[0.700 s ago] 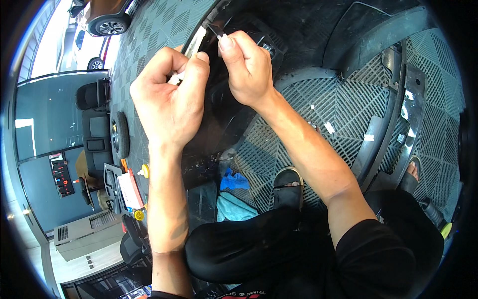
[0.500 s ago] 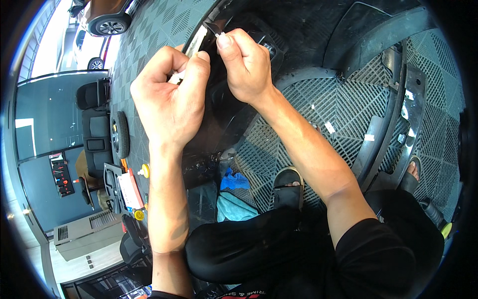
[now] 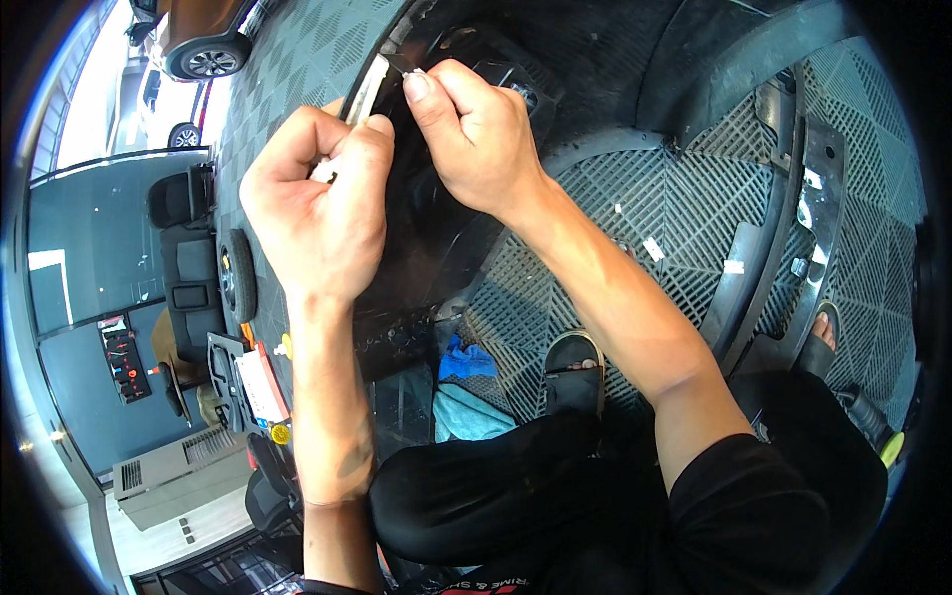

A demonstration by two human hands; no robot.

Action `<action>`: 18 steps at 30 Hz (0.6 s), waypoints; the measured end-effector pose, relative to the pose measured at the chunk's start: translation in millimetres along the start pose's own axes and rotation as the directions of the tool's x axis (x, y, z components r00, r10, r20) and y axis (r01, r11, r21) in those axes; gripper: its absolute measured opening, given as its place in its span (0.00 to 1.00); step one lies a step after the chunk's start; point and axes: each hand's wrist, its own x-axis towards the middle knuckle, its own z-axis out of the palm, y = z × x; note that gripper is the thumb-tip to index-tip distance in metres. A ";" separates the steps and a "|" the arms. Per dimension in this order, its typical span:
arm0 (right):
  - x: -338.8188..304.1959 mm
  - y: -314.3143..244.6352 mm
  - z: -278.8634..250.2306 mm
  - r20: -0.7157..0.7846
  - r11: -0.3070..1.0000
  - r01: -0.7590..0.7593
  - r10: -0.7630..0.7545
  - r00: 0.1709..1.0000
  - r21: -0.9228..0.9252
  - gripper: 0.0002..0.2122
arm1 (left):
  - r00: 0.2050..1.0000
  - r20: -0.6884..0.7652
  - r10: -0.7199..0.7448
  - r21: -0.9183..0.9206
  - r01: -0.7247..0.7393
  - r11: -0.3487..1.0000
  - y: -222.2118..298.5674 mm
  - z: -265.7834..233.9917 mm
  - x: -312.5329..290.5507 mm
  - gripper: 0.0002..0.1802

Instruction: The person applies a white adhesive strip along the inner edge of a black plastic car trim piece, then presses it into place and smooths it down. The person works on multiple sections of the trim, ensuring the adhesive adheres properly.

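My left hand (image 3: 332, 203) is closed, thumb over curled fingers, on a whitish strip (image 3: 368, 91) that pokes out above and beside the fingers. The strip runs along the edge of a large black car body panel (image 3: 595, 69). Just to its right, my right hand (image 3: 481, 134) pinches a small dark blade (image 3: 399, 62) between thumb and forefinger. The blade tip is at the upper end of the strip; whether it touches is too small to tell. Part of the strip is hidden inside my left hand.
A blue cloth (image 3: 466, 359) and a teal towel (image 3: 470, 412) lie below the panel. Curved black trim (image 3: 759, 278) lies on the grated floor at right, near another person's sandalled foot (image 3: 821, 332). Car seats (image 3: 188, 263) and a wheel (image 3: 237, 276) stand at left.
Both hands have shifted a little left along with the blade. More of the whitish strip shows above my left hand. Both grips look the same.
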 end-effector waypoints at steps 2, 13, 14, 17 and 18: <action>-0.9 -7.6 -2.2 0.014 0.999 -0.040 0.040 0.999 -0.016 0.15 | 1.000 0.006 -0.003 -0.023 0.003 1.000 -1.5 -1.1 -0.7 0.15; -9.6 -12.5 4.2 -0.025 0.998 -0.047 0.047 0.999 -0.029 0.14 | 1.000 0.004 0.025 -0.116 -0.025 0.993 -4.1 -3.4 0.6 0.14; -11.2 -13.0 4.7 -0.016 0.998 -0.062 0.062 0.998 -0.019 0.14 | 1.000 0.002 0.025 -0.124 -0.024 0.992 -4.1 -4.4 0.7 0.14; -16.5 -13.1 5.4 -0.003 0.991 -0.112 0.113 0.994 0.074 0.15 | 1.000 -0.013 0.003 -0.163 -0.005 0.987 -10.2 -5.3 -1.0 0.14; -18.1 -11.5 8.2 -0.016 0.988 -0.111 0.113 0.993 0.106 0.16 | 1.000 -0.023 0.001 -0.159 -0.004 0.987 -10.2 -5.2 -0.7 0.14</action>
